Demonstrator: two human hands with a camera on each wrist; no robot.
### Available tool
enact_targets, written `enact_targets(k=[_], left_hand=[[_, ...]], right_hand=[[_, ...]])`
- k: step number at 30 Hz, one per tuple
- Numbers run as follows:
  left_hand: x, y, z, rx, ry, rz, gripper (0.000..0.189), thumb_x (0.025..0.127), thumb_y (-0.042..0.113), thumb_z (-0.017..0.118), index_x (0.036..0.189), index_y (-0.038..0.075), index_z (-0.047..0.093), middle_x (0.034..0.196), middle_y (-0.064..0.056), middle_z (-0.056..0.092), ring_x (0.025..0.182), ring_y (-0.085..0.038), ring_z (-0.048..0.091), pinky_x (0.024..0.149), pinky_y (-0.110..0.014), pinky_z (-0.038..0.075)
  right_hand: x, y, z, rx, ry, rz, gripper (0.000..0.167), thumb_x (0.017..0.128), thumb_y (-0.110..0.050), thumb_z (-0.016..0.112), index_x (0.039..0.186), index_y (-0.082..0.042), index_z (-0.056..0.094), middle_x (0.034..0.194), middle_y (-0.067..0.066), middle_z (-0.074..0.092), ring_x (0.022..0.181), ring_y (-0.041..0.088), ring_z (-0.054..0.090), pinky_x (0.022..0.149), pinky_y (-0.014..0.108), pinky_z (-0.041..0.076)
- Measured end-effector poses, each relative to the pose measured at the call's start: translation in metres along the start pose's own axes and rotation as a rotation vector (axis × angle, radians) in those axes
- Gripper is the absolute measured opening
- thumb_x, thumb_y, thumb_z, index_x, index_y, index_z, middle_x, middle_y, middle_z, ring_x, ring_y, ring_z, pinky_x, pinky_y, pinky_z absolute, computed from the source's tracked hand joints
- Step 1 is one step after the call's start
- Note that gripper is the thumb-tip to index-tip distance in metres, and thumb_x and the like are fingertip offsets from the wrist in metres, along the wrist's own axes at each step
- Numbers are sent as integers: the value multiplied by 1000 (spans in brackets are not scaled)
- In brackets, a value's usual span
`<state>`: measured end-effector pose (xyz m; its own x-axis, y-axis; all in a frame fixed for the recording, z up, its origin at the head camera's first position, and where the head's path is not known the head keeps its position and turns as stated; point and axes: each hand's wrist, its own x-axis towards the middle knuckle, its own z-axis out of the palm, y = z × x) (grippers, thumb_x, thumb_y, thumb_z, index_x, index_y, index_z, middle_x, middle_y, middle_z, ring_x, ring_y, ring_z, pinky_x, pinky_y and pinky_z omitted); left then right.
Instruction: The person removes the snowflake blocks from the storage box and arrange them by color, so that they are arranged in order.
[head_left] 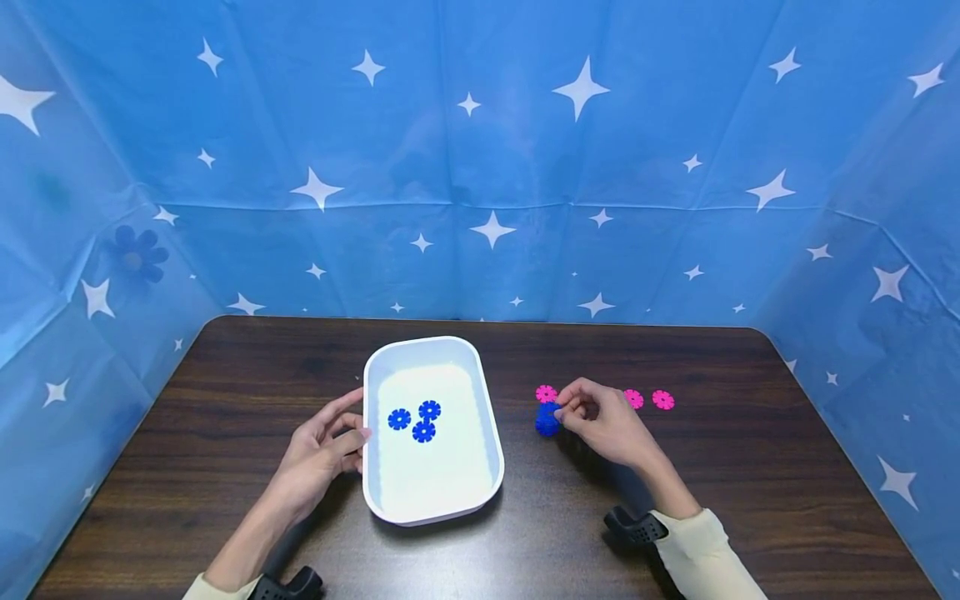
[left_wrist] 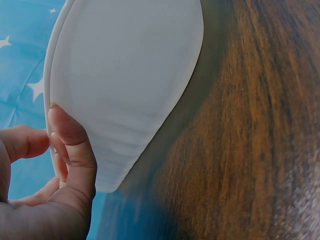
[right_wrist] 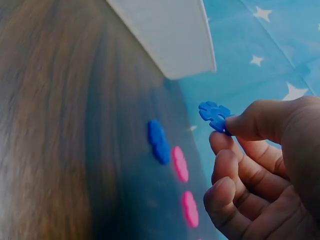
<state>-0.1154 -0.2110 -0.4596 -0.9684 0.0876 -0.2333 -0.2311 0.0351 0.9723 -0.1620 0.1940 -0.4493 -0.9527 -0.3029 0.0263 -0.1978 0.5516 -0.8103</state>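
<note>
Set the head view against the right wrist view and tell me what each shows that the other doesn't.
Only the head view shows the inside of the white tray with three blue pieces in it, the left hand gripping the rim, and the black wristbands.

Only the right wrist view shows the pinched blue piece clearly apart from the blue on the table; from the head, they run together.

Both share the tray, the right hand, pink pieces, the dark table and the star-printed cloth.
</note>
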Motion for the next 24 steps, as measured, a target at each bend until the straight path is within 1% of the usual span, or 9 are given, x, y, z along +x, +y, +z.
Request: enact_targets(k=[6,9,13,16,24], left_hand=[[1,-1,0,-1,1,-4,63,99,5,60,157,17,37,112,-7,54,81,-13,63,72,-29,62],[1,0,0,-2,1,-3,63,99,5,60,157,16,37,112,-7,54,81,-13,63,72,-29,61],[1,0,0,-2,1,-1,63,99,5,60,157,16,37,112,-7,54,81,-13,63,72,-30,61],[0,1,0,0,2,-5,63,99,5,60,157,16,37,112,-7,54,81,-13,63,72,-30,61],[1,0,1,2,0,2,63,99,5,60,157,16,37,111,-7,54,83,-14,63,72,-30,61]], right_hand=[[-3,13,-4,-27,31,81,8,95,-12,67,103,-11,66,90,2,68,74,15,57,63,23,46],[-5,19,-7,-57,55,95,7,95,-11,68,102,-9,66,88,3,68,73,14,58,64,23,46],[-7,27,-10,-112,84,110,7,94,-9,69,99,-7,66,83,4,65,71,14,57,65,23,46],[-9,30,-11,-144,103,136,7,93,-10,70,98,-7,66,81,3,64,70,14,56,64,24,45],[-8,30,-7,-210,139,165,8,92,-12,71,96,-6,67,79,2,63,68,14,55,62,25,44]])
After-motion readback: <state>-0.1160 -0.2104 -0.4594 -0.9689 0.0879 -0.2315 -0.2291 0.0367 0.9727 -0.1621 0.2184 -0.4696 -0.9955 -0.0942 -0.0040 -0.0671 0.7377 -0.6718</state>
